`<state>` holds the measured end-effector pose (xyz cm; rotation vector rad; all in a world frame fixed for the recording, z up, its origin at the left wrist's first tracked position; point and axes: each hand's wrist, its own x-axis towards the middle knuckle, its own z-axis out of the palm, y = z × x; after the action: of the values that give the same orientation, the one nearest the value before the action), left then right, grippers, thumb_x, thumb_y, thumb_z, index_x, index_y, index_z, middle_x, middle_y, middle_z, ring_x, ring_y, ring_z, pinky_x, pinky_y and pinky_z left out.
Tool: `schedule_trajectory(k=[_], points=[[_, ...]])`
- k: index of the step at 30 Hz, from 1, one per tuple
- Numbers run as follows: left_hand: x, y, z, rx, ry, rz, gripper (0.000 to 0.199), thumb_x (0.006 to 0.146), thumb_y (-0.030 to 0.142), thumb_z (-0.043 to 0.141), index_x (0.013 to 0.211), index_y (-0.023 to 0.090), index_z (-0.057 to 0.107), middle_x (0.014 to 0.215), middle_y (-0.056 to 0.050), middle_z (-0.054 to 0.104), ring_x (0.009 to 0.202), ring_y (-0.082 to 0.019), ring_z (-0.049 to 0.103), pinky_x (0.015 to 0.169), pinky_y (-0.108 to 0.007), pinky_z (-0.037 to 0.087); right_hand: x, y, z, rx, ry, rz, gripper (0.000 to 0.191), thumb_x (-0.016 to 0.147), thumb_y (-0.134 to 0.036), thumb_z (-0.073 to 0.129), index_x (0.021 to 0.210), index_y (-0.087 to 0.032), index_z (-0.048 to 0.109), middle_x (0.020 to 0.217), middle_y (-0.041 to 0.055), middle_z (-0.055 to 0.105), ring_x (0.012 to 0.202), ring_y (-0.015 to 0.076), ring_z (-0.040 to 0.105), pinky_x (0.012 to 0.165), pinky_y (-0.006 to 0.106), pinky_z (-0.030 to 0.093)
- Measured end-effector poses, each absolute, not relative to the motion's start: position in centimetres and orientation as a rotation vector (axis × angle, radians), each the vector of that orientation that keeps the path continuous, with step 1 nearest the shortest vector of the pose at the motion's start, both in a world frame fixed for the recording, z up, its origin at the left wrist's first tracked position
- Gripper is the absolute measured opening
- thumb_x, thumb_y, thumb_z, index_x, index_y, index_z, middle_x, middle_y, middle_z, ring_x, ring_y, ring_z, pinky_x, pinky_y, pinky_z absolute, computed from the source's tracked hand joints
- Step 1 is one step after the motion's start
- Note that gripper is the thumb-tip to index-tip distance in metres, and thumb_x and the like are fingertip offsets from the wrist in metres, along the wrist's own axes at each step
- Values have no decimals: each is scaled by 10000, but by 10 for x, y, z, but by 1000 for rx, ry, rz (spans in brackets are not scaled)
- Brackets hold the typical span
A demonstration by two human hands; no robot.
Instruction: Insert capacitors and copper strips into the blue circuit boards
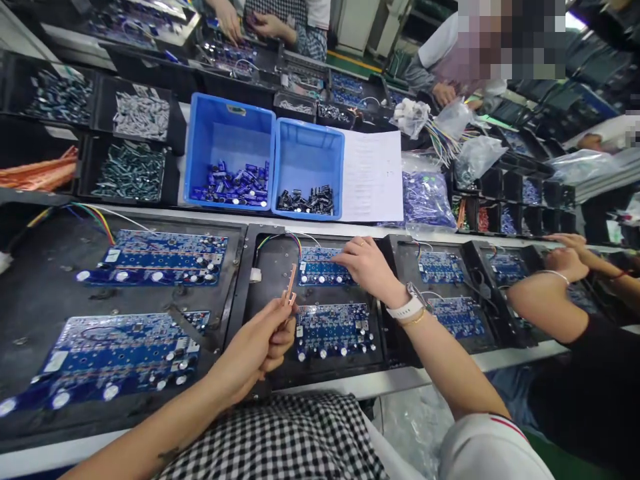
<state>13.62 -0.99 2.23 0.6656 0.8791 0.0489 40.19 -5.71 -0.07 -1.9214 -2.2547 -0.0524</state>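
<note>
Copper strip [291,285] pinched upright in left fingers [278,319]; right fingers [350,255] pressed together on circuit board [320,265].

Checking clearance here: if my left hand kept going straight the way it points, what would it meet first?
Probably the upper circuit board, where the right hand rests; the left hand holds copper strips aimed there. Depth is unclear.

A long tabletop [505,363] with a pale front edge is seen running across the view, lined with black trays [30,280]. Behind it, two blue bins [227,143] are set side by side, the left one taller, with a white sheet of paper [373,173] just beside the right one. Black compartment boxes [100,100] are ranged to the left, clear plastic bags [475,157] to the right. A green floor [350,63] with a yellow line is visible at the far side. Even, bright light is cast overall.
</note>
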Motion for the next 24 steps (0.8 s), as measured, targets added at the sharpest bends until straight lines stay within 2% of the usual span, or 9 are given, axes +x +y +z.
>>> schedule_trajectory(k=[3, 9, 12, 14, 16, 18, 20, 22, 24], points=[[138, -1, 20, 697, 905, 80, 481, 806, 597, 646, 802, 195, 381, 610, 91, 296, 453, -21, 149, 368, -134, 99, 404, -46, -16, -1915, -2252, 20, 247, 948, -149, 527, 1045, -252, 730, 860, 43, 659, 880, 219, 491, 823, 377, 349], [144, 3, 8, 740, 880, 105, 408, 858, 551, 601, 857, 204, 386, 593, 90, 386, 413, -18, 229, 386, -143, 132, 416, -46, -31, -1915, -2212, 187, 252, 939, -141, 546, 1043, -266, 739, 833, 30, 666, 892, 218, 502, 842, 387, 359], [144, 1, 6, 751, 894, 133, 394, 874, 534, 594, 845, 195, 394, 594, 93, 344, 426, -17, 205, 394, -146, 131, 413, -48, -24, -1981, -2171, 207, 251, 933, -140, 554, 1008, -273, 753, 913, 56, 654, 926, 225, 516, 844, 399, 392], [144, -2, 7, 729, 903, 161, 415, 872, 543, 593, 812, 188, 386, 607, 89, 328, 445, -20, 187, 395, -144, 127, 400, -52, -11, -1995, -2068, 253, 215, 924, -187, 590, 1063, -262, 736, 1006, 78, 636, 979, 231, 531, 858, 411, 432], [144, -6, 10, 692, 892, 193, 403, 882, 532, 574, 801, 187, 383, 611, 83, 333, 451, -25, 181, 394, -141, 123, 377, -59, 4, -1894, -1905, 407, 263, 900, -266, 646, 1159, -249, 686, 1090, 80, 623, 1038, 218, 554, 906, 414, 470], [145, -11, 13, 672, 856, 213, 369, 891, 512, 562, 817, 191, 395, 609, 79, 354, 444, -29, 208, 391, -136, 133, 348, -66, 16, -1717, -1707, 624, 278, 877, -320, 679, 1145, -245, 675, 1142, 65, 622, 1084, 188, 578, 969, 401, 483], [145, -15, 16, 695, 803, 217, 344, 883, 510, 577, 860, 200, 429, 623, 68, 406, 443, -44, 305, 383, -136, 195, 321, -74, 23, -1563, -1497, 791, 148, 881, -326, 672, 995, -237, 701, 1149, 51, 633, 1106, 168, 598, 999, 388, 488], [144, -18, 17, 761, 766, 233, 349, 868, 523, 602, 900, 201, 470, 673, 41, 495, 497, -83, 454, 416, -173, 351, 304, -81, 29, -1452, -1308, 885, 98, 894, -314, 655, 881, -222, 686, 1132, 47, 650, 1101, 163, 619, 993, 382, 505], [141, -18, 16, 820, 778, 301, 354, 857, 516, 627, 917, 187, 512, 792, -7, 588, 660, -141, 594, 572, -248, 507, 302, -85, 33, -1381, -1151, 919, 106, 927, -311, 605, 898, -220, 652, 1112, 44, 668, 1028, 156, 659, 923, 369, 548]])
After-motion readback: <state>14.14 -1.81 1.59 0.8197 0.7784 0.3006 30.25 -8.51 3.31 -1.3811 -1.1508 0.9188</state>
